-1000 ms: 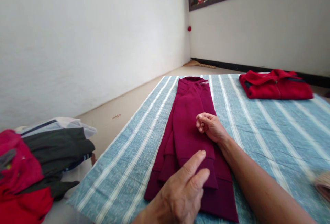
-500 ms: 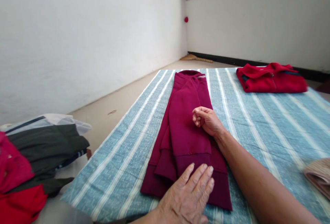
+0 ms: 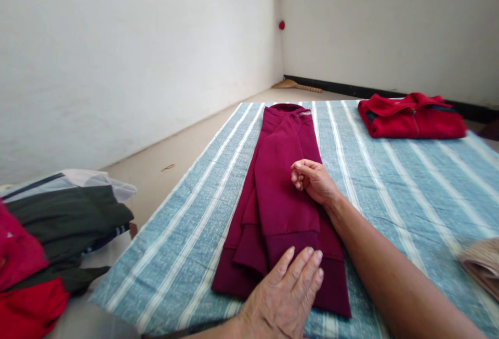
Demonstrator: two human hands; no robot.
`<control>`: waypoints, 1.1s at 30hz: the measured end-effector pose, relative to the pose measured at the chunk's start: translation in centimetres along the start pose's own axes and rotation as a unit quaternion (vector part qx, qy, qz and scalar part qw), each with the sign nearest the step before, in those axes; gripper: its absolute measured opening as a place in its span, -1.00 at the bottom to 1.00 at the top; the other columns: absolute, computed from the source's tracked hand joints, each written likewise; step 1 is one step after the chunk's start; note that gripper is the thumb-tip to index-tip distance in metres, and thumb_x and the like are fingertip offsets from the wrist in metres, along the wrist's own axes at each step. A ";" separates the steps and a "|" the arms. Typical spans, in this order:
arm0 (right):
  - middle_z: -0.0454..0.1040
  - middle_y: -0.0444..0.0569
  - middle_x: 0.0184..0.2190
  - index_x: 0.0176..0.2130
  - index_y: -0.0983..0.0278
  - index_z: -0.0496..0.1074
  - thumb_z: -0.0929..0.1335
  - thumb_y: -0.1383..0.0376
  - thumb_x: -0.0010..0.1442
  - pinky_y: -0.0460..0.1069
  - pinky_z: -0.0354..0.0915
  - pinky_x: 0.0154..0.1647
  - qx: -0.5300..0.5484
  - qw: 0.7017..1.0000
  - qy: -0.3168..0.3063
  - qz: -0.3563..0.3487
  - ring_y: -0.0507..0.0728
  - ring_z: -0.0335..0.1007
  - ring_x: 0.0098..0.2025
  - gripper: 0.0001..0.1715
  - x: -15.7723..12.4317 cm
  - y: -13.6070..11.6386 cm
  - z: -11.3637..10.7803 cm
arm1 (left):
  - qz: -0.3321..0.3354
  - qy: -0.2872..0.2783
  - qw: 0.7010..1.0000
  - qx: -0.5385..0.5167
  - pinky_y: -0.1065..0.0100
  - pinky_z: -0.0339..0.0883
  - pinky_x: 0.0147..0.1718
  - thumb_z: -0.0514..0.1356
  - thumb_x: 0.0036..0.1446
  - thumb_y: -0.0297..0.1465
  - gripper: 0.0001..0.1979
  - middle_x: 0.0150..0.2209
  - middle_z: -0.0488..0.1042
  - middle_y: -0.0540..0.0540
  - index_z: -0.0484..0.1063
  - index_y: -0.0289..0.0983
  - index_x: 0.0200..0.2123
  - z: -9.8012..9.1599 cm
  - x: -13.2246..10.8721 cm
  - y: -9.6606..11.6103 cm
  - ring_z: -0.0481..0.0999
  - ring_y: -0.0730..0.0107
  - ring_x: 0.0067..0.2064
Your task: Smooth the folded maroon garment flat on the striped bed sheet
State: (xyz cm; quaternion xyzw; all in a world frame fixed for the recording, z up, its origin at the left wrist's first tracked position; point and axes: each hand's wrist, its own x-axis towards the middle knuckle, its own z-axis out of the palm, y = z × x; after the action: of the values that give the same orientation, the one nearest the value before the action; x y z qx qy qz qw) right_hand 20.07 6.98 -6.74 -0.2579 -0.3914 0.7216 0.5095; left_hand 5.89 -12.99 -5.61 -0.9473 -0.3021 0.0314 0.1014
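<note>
A maroon sweatshirt (image 3: 286, 183) lies folded into a long strip, its collar at the far end and its hem toward me. Both sleeves are laid lengthwise over the body, with the cuffs near the hem. My left hand (image 3: 283, 292) rests flat on the upper cuff, palm down, fingers stretched out. My right hand (image 3: 314, 180) is at the sweatshirt's right side, against the sleeve about midway along. Its fingers are curled in toward the thumb, and no cloth shows between them.
Beneath the sweatshirt spreads a blue and white striped sheet (image 3: 187, 214). A folded red jacket (image 3: 413, 118) lies at the far right, and a beige cloth (image 3: 483, 263) at the right edge. Piled clothes (image 3: 66, 219) stand at left. A white wall (image 3: 136, 53) runs behind.
The view has tilted very slightly. Both hands and the sweatshirt stay in practically the same place.
</note>
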 end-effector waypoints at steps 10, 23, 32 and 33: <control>0.44 -0.13 -0.65 -0.44 0.31 0.41 0.46 0.19 -0.01 -0.18 0.13 -0.73 0.000 1.000 -0.001 0.001 -0.06 0.24 -0.71 -0.75 0.0 0.0 0.0 | 0.014 0.041 0.998 -0.036 0.03 -0.10 0.24 -0.01 0.23 -0.10 -0.33 0.28 0.10 -0.33 0.11 -0.50 0.22 -0.5 0.0 -0.5 -0.02 -0.04 0.31; 0.44 -0.13 -0.64 -0.42 0.30 0.42 0.46 0.17 0.01 -0.17 0.12 -0.72 -0.003 1.000 -0.002 0.004 -0.06 0.24 -0.70 -0.74 -0.1 0.3 -0.1 | -0.372 0.267 0.436 -0.775 0.51 0.38 -0.15 0.24 0.05 -0.54 -0.64 0.00 0.48 -0.17 0.46 -0.24 -0.04 -5.6 -0.5 -3.3 0.46 0.30 0.02; 0.42 -0.14 -0.63 -0.41 0.30 0.43 0.47 0.14 -0.01 -0.17 0.11 -0.70 -0.023 1.000 0.006 0.016 -0.06 0.23 -0.67 -0.72 -0.4 0.4 -0.1 | -0.271 0.298 0.158 -0.902 0.63 0.35 -0.28 0.27 -0.16 -0.70 -0.56 -0.01 0.49 -0.11 0.52 -0.27 -0.15 -4.1 -1.1 -4.4 0.46 0.41 0.00; 0.42 -0.13 -0.63 -0.41 0.30 0.43 0.47 0.14 0.00 -0.16 0.11 -0.70 -0.025 1.000 0.006 0.016 -0.06 0.23 -0.67 -0.72 -0.5 0.5 -0.1 | -0.259 0.297 0.153 -0.906 0.64 0.34 -0.29 0.26 -0.16 -0.70 -0.55 -0.01 0.49 -0.11 0.51 -0.27 -0.15 -3.9 -1.2 -4.4 0.46 0.43 0.00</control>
State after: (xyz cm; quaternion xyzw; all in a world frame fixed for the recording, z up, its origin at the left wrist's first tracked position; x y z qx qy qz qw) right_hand 20.05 6.48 -7.17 -0.2807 -0.4021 0.7183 0.4936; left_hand 2.90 -10.79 -0.90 -0.1678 -0.2899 -0.5769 -0.7450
